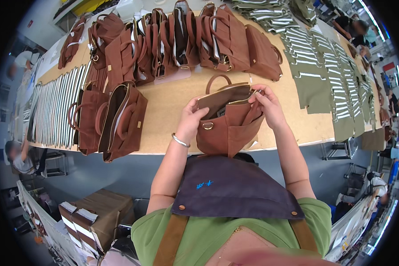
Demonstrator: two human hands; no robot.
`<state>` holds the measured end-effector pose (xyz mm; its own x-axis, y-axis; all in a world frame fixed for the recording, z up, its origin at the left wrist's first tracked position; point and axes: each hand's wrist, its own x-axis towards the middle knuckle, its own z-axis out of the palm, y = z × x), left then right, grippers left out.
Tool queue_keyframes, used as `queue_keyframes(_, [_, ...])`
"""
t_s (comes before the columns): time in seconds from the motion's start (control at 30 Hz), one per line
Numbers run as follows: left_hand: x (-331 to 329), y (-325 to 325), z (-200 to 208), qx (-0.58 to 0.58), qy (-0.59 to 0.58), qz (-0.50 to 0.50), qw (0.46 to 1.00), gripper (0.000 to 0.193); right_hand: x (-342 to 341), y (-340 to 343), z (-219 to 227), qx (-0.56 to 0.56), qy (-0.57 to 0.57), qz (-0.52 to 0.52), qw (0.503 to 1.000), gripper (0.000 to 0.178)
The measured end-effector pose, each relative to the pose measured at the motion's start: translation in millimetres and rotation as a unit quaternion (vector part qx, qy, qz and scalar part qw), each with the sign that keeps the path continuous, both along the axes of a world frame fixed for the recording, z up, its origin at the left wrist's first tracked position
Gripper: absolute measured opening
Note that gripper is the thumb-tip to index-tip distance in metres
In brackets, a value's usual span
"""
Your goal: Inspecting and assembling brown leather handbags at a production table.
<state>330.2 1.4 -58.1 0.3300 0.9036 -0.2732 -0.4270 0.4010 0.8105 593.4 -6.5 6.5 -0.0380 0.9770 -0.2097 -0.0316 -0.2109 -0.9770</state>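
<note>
A reddish-brown handbag stands at the table's near edge, its zipped top spread apart so the darker lining shows. My left hand grips the left end of the opening, thumb over the rim, just above a gold ring. At the opposite end, my right hand pinches the rim by the zipper's end; whether it holds a zip pull is too small to tell. One rounded handle rises behind the opening. Inside, a small dark label shows.
Several similar brown bags line the table's far side, and others stand at left. Striped-edged strips lie farther left. Olive pieces with white bands cover the right. A large brown carton sits behind at lower left.
</note>
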Motion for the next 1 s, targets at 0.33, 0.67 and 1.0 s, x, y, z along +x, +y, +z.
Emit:
queue_keyframes(0.33, [45.3,-81.3,93.3,0.451,0.321,-0.09,0.828,0.047,-3.1,-6.5,38.3,0.045,-0.116,0.13,0.984,0.023])
queue_keyframes(0.67, [-3.1,-45.7,53.7,0.432,0.403,0.043,0.806,0.054,-4.2,1.8,81.1,0.399,-0.393,0.225,0.797,0.016])
queue_keyframes(1.0, [-44.4,-34.8,29.5,0.138,0.141,0.208,0.958,0.024,49.5,-7.3,52.8,0.367,-0.341,0.15,0.852,0.021])
